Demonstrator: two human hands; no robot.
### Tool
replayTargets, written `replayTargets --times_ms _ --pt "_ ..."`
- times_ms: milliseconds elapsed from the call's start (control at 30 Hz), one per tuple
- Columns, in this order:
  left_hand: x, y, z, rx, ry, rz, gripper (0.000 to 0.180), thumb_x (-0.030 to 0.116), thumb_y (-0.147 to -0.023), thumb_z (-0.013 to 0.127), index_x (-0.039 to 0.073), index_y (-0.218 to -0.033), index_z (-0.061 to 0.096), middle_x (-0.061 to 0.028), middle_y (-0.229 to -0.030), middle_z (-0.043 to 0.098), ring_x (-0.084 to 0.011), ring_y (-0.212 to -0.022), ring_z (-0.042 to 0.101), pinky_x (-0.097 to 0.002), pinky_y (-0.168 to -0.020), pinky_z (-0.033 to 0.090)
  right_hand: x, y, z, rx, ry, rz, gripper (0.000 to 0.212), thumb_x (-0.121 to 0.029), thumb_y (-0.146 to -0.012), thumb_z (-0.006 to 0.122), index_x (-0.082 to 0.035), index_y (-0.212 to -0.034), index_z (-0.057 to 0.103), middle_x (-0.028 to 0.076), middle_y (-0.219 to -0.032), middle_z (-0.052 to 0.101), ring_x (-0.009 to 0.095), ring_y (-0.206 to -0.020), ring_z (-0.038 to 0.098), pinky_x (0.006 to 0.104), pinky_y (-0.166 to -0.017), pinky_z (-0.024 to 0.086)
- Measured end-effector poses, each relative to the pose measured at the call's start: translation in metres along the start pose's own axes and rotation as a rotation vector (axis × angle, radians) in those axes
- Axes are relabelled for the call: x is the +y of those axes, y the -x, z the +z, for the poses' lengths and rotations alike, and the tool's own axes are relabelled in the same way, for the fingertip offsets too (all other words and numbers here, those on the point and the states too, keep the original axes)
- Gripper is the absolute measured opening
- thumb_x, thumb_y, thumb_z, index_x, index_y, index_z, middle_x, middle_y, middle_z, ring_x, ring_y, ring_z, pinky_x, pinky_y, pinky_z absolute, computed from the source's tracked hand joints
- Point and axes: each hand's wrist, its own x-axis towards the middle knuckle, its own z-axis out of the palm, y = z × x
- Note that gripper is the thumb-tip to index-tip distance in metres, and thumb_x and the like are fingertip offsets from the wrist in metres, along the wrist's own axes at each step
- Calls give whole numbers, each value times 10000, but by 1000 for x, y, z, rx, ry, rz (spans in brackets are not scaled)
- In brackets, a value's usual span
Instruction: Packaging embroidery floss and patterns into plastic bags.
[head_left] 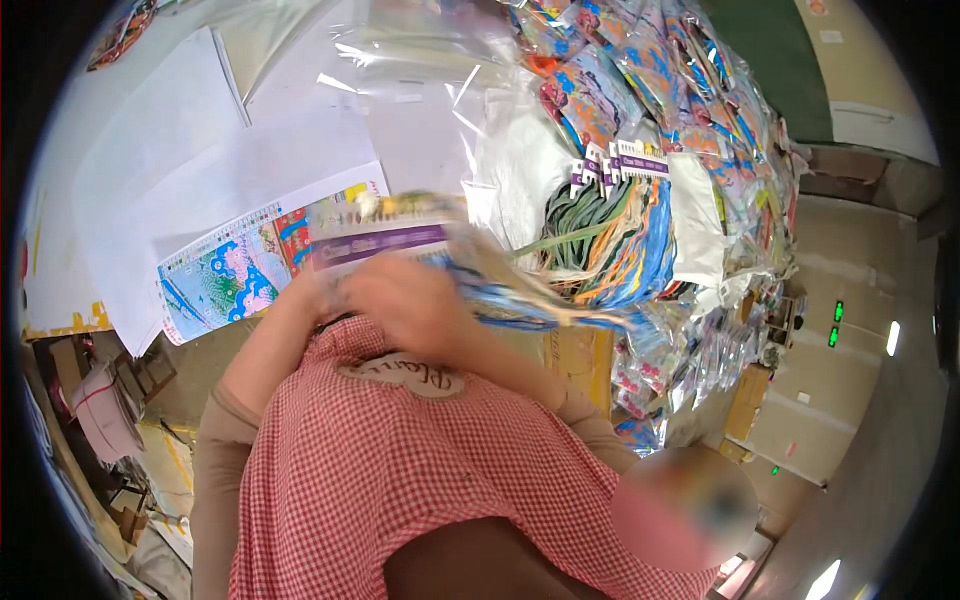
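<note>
In front of my chest, both hands are close together at a white and purple thread card (390, 238), blurred by motion. My left hand (322, 285) closes on its left end. My right hand (405, 295) crosses in front, fingers curled at the lower edge, which hides part of the left fingers. Blue, cream and yellow embroidery threads (510, 290) trail from the card to the right. Beneath the card lies a colourful printed chart (235, 270). To the right, more thread cards (640, 160) are stacked, with bundles of green, orange and blue threads (600, 235) hanging from them.
Clear plastic bags with colourful prints (610, 95) are heaped at the far right. Beside the thread stack are white packets (520, 150). Transparent plastic sheeting (400, 60) covers the table's far part, and white paper sheets (180, 110) lie at the left. Cardboard boxes (150, 370) stand below the left edge.
</note>
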Motion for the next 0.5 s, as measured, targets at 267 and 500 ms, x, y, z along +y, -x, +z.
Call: replayTargets --times_ms 267,500 --pt "30 38 17 -242 -17 -170 547 478 -952 426 59 -1300 479 -154 -1113 622 -235 -892 635 -376 -680 550 -14 -2 -58 35 304 555 608 -214 -659 784 -87 -1208 556 160 -1096 596 337 -1022 546 391 -876 425" --pt "88 31 58 -33 -1150 397 414 235 -946 487 35 -1308 476 -111 -1171 587 -174 -1070 562 -322 -906 461 -72 -48 -22 -337 346 -59 134 -232 -747 635 -174 -862 669 22 -776 628 218 -739 624 356 -627 466"
